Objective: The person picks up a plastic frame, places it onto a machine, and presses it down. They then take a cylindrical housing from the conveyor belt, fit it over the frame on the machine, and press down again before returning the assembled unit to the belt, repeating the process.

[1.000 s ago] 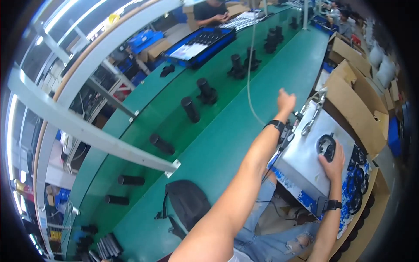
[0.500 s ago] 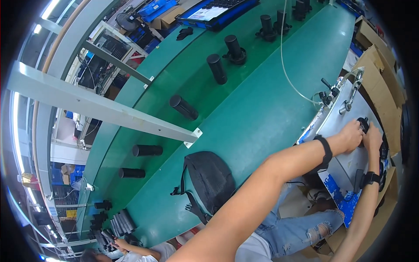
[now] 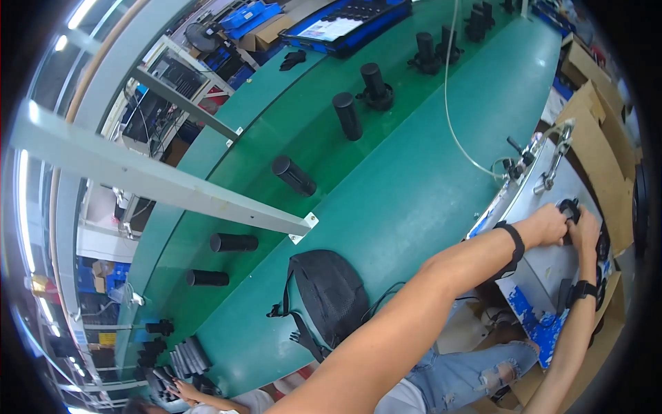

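Both of my hands meet over the grey metal bench fixture [image 3: 545, 265] at the right. My left hand [image 3: 549, 225], a black band on its wrist, has its fingers closed on a small black part [image 3: 569, 208]. My right hand [image 3: 585, 229] grips the same part from the other side, with a dark watch on that wrist. Fingers cover most of the part, so its exact kind is hidden. Just beyond my hands, a metal toggle clamp [image 3: 547, 181] stands on the fixture.
Several black cylinders [image 3: 347, 116] stand or lie along the green conveyor belt [image 3: 317, 148]. A black bag [image 3: 327, 293] rests on the green tabletop. A white post [image 3: 179, 190] crosses at left. Cardboard boxes [image 3: 592, 131] flank the fixture. A co-worker's hand [image 3: 185, 390] holds dark parts at lower left.
The view has shifted slightly. Both hands stay together at the black part, which sits at a slightly different angle between the fingers.
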Demonstrator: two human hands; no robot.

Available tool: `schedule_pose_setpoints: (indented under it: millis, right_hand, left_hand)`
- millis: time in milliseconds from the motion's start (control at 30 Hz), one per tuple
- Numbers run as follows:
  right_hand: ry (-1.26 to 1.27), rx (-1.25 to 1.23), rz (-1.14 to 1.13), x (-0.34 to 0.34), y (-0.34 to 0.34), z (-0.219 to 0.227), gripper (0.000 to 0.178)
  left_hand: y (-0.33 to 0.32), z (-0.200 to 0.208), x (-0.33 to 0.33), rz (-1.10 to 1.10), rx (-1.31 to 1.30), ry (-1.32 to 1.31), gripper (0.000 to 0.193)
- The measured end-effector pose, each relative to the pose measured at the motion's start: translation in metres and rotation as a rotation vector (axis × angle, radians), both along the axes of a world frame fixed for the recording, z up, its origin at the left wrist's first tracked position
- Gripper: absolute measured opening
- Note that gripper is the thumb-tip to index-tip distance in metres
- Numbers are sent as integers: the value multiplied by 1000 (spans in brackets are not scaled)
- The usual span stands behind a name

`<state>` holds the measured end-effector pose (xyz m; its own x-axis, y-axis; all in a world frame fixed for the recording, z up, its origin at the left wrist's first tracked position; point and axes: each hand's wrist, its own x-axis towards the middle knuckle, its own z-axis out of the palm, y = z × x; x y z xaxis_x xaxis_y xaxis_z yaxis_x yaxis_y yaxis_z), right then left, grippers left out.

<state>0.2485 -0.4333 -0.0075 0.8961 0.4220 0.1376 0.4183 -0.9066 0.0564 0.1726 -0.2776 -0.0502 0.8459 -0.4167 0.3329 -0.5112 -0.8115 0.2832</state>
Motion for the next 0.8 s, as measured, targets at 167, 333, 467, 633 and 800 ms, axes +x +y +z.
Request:
schedule_pose_setpoints:
  millis: [167, 333, 467, 633, 800]
  right_hand:
    - [656, 959, -64, -17, -94, -36, 22]
    - [329, 1155, 55, -49, -125, -62, 16]
    - [183, 976, 113, -33, -113, -82, 12]
    - [263, 936, 67, -36, -108, -71, 17]
    - [40, 1185, -12, -44, -125, -63, 25]
  left_hand:
    - [45, 17, -68, 37, -488, -229, 22]
    - [281, 61, -80, 937, -70, -499, 30]
    - [406, 37, -122, 1396, 275, -577, 48]
    - [422, 18, -155, 1349, -127, 119, 53]
    - [360, 40, -169, 1013, -240, -115, 35]
